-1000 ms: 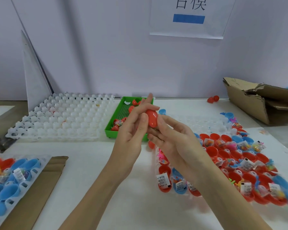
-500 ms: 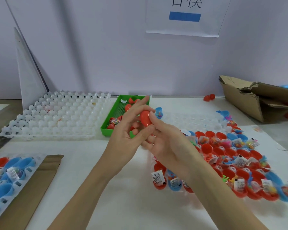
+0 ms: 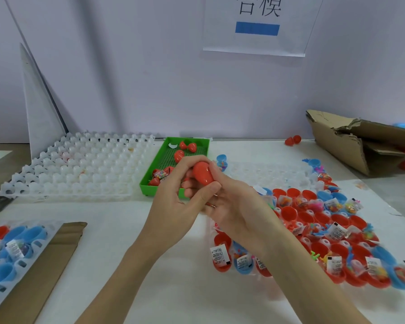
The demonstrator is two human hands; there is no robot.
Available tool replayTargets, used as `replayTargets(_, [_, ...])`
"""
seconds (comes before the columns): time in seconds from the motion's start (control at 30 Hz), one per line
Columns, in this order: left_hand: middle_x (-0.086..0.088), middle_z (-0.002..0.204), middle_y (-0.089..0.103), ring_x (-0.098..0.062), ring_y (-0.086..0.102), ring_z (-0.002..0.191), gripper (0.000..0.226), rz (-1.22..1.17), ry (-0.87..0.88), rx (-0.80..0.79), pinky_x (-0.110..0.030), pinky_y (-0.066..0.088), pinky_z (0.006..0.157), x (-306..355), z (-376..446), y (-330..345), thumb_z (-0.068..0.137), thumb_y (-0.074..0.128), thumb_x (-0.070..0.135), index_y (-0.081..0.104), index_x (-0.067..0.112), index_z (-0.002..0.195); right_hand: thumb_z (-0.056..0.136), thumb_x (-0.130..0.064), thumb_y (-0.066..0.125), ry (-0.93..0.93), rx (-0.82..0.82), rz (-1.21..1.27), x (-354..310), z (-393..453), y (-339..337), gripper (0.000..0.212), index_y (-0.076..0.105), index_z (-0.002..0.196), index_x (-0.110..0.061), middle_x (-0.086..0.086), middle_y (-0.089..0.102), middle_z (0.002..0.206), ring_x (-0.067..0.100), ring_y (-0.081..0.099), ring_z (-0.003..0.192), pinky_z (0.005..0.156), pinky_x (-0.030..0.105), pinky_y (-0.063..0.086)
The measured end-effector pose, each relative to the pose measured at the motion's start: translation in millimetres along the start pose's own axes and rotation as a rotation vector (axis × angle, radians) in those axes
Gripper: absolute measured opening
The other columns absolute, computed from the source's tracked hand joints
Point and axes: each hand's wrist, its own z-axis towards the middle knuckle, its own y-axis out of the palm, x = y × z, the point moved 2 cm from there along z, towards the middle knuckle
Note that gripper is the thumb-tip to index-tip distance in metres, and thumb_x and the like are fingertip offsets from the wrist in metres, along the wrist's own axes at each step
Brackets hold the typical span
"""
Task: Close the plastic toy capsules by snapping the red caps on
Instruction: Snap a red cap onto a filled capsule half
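Both hands meet over the middle of the white table (image 3: 117, 213), clamped together on one red capsule (image 3: 202, 173): the left hand (image 3: 180, 202) wraps its fingers and thumb round the lower part, and the right hand (image 3: 234, 206) curls round it from the right, so only the rounded red top shows. Whether the cap is fully seated cannot be told, since the seam is hidden under the fingers; it looks like the pressing step of one unit. Much remains, judging by the clear tray of open halves (image 3: 313, 232) at near right, where many red and a few blue cups stand uncapped with small packaged toys and labelled slips inside. Loose red pieces lie in the green tray (image 3: 154, 183) just beyond the hands, and a second tray with blue halves (image 3: 14, 251) sits at near left. The large white cell tray (image 3: 80, 169) at far left holds nothing clearly recognisable as a finished capsule, so the job seems far from finished.
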Motion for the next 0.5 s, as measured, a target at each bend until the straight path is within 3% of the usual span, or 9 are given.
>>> replayTargets(0.17, [0.015,0.112,0.069,-0.019,0.066,0.111,0.028,0.109,0.076,0.048,-0.025,0.052,0.097,5.0,-2.1,1.2,0.09,0.067,0.04,0.061,0.037,0.118,0.093,-0.037,0.066,-0.007,-0.029,-0.016,-0.9,-1.1,0.8,0.04,0.074,0.108,0.0,0.012,0.071,0.099,0.019,0.069,0.095,0.1,0.033,0.055])
replayTargets(0.23, [0.014,0.112,0.071,-0.024,0.065,0.111,0.029,0.146,0.085,0.063,-0.033,0.052,0.1,4.2,-3.4,1.1,0.09,0.066,0.042,0.061,0.039,0.118,0.091,-0.036,0.067,-0.003,-0.009,0.003,0.4,-0.7,0.6,0.04,0.074,0.107,0.0,0.012,0.071,0.096,0.019,0.069,0.093,0.098,0.033,0.056])
replayTargets(0.4, [0.006,0.112,0.074,-0.02,0.059,0.115,0.033,0.241,0.096,0.105,-0.028,0.047,0.101,2.1,-5.2,0.3,0.088,0.066,0.048,0.06,0.045,0.12,0.09,-0.038,0.067,-0.012,-0.01,-0.005,-0.2,-2.7,1.4,0.04,0.074,0.105,-0.002,0.01,0.071,0.094,0.017,0.07,0.091,0.09,0.028,0.057])
replayTargets(0.5, [0.007,0.117,0.072,-0.025,0.062,0.117,0.032,0.193,0.068,0.058,-0.037,0.05,0.103,0.2,-3.6,1.9,0.091,0.064,0.046,0.059,0.042,0.122,0.091,-0.038,0.067,-0.028,0.008,-0.013,0.1,-2.8,1.6,0.039,0.074,0.104,-0.002,0.011,0.07,0.095,0.017,0.069,0.092,0.091,0.028,0.056])
